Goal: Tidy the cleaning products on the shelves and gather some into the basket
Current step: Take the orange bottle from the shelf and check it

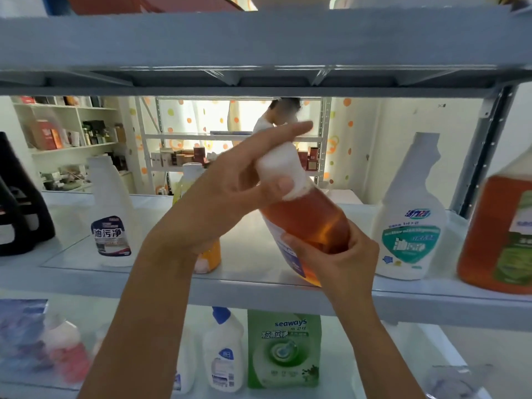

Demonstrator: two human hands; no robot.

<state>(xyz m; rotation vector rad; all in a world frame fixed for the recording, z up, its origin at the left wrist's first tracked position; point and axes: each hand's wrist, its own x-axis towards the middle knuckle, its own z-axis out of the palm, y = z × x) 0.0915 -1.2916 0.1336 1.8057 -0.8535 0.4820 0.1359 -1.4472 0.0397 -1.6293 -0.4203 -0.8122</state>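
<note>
An amber bottle (312,223) with a white cap leans to the left over the middle shelf (259,286), its base near the shelf's front edge. My left hand (239,182) grips its white cap, thumb across the front. My right hand (336,257) holds the lower body of the bottle from the right. A yellow bottle (210,257) stands behind my left wrist, mostly hidden. No basket is in view.
On the middle shelf stand a white spray bottle (110,214) at left, a white bottle with a teal label (410,226) and a large orange jug (501,234) at right, black items (20,203) far left. Below are a green pouch (283,349) and a blue-capped bottle (223,349). A person stands beyond.
</note>
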